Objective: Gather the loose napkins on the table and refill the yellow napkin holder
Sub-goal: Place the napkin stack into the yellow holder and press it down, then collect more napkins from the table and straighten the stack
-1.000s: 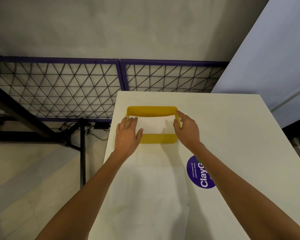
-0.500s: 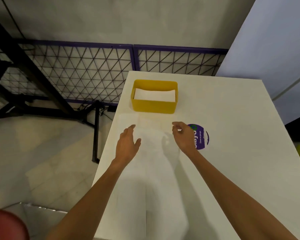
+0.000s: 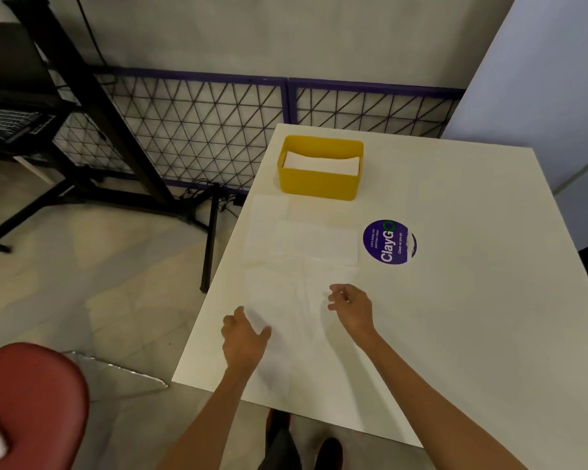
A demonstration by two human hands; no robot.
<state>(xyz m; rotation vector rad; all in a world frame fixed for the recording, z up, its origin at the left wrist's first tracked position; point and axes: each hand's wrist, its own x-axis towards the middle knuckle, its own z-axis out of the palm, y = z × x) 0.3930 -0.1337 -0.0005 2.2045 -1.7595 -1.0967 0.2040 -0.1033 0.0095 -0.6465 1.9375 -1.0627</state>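
At about eight o'clock from the table, a round red stool seat [image 3: 31,401] shows, well apart from the work, and a purple wire grid fence [image 3: 201,130] runs along the wall behind. The left hand [image 3: 244,337] is low over the near left part of the white rectangular table [image 3: 472,317], palm down, fingers loosely spread and thumb held out. It holds nothing, and I cannot tell if it touches the paper under it or only hovers. I judge it is placed so to slide or lift the nearest sheet. The loose white paper napkins [image 3: 314,240] lie flat from the hands toward twelve o'clock, some overlapping. They are very pale against the table, so their edges are hard to follow near the hands. At one o'clock from the left hand stands the yellow box-shaped plastic napkin holder [image 3: 319,184], near the far left corner, with a white stack of napkins [image 3: 321,163] inside, below the rim, so the refill seems partly done. The right hand [image 3: 352,305] is at about six o'clock from the holder, fingers softly curled and empty, turned toward the sheets between the two hands, probably to gather them from both sides. At one o'clock from it a round purple sticker [image 3: 387,241] lies flat on the table.
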